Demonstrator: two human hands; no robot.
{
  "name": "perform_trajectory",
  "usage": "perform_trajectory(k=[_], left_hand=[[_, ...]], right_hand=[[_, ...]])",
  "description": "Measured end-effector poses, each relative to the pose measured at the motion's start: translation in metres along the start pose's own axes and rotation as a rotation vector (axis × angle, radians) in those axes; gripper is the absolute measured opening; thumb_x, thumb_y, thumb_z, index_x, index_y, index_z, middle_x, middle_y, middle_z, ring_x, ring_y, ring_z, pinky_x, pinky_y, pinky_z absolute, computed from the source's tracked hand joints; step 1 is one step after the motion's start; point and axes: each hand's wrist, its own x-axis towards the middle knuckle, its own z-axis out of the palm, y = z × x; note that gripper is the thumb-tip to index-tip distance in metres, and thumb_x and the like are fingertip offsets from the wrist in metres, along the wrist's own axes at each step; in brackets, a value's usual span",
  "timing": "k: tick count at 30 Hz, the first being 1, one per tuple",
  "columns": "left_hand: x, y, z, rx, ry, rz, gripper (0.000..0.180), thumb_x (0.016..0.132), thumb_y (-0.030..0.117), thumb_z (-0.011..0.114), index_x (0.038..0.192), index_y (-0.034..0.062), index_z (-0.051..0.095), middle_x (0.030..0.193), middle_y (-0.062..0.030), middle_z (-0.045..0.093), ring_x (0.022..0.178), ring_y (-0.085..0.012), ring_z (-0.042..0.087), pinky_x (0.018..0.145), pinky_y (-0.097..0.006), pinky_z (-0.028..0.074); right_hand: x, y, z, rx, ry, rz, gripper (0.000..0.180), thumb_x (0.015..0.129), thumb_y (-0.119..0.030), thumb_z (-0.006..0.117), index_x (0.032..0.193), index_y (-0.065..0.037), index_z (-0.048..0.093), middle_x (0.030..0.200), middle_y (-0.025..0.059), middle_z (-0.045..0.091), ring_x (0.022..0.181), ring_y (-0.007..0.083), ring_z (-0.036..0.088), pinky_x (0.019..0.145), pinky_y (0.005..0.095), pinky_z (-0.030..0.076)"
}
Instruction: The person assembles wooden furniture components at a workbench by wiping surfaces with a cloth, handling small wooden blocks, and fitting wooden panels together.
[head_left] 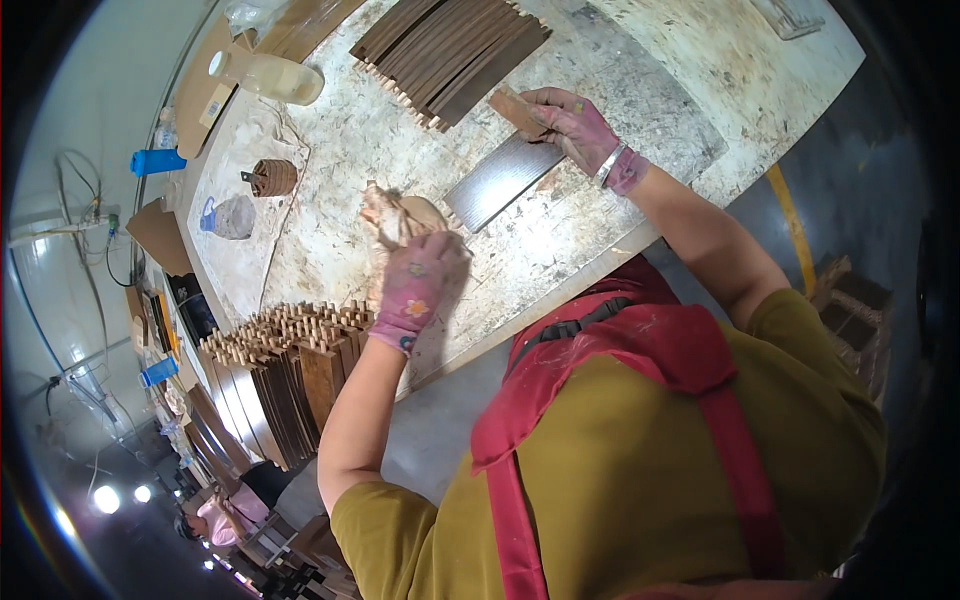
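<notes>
My right hand (578,132), in a pinkish-purple glove, grips a small brown block (518,112) between thumb and fingers. Just below it, a dark, glossy wooden board (500,182) lies flat on the worktable (590,225). To the left of this board, my left hand (418,280), gloved in the same colour with a flower print, is closed on a crumpled, stained rag (385,212). The fingertips of that hand are partly hidden by the rag and by its own back.
A row of dark boards with dowel pegs (450,50) lies at the far side. More pegged boards (290,370) stand stacked at the left edge. A bottle of pale liquid (268,76), a coiled brown object (273,178) and a blue-handled bag (232,217) sit further left. Someone in pink (230,515) is in the background.
</notes>
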Motion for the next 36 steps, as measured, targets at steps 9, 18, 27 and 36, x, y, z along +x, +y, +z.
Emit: perform_trajectory(k=[9,18,27,36], left_hand=[[0.036,0.042,-0.008,-0.144,0.376,0.128,0.023,0.085,0.008,0.063,0.107,0.0039,0.066,0.109,-0.0087,0.063,0.099,-0.0268,0.063,0.081,-0.037,0.056],[-0.024,-0.032,0.001,0.077,-0.116,-0.262,0.025,0.089,0.005,0.062,0.109,0.0169,0.072,0.126,-0.0014,0.063,0.116,-0.0256,0.060,0.103,-0.046,0.051],[0.074,0.041,-0.013,-0.165,0.272,-0.186,0.074,0.079,0.036,0.079,0.141,0.0092,0.050,0.130,-0.0168,0.056,0.123,-0.0337,0.052,0.108,-0.045,0.041],[0.084,-0.039,-0.007,-1.262,-0.113,-0.366,0.028,0.100,0.020,0.060,0.118,-0.0006,0.066,0.100,-0.0038,0.072,0.088,-0.0108,0.065,0.079,-0.026,0.053]], right_hand=[[-0.002,0.000,0.002,-0.017,0.000,-0.002,0.038,0.097,-0.020,0.064,0.126,0.002,0.057,0.111,0.0078,0.066,0.095,0.0149,0.066,0.083,0.0301,0.055],[-0.004,-0.003,0.008,-0.036,-0.018,-0.019,0.040,0.096,-0.022,0.065,0.128,0.002,0.058,0.113,0.0087,0.065,0.097,0.0143,0.065,0.083,0.0294,0.054],[-0.012,-0.016,-0.002,0.199,-0.005,0.034,0.031,0.095,-0.014,0.064,0.122,0.000,0.058,0.116,0.0119,0.062,0.106,0.0200,0.062,0.088,0.0340,0.055],[-0.050,-0.045,-0.045,0.519,0.018,-0.111,0.040,0.098,-0.019,0.061,0.132,0.000,0.052,0.126,0.0158,0.059,0.112,0.0270,0.060,0.097,0.0388,0.052]])
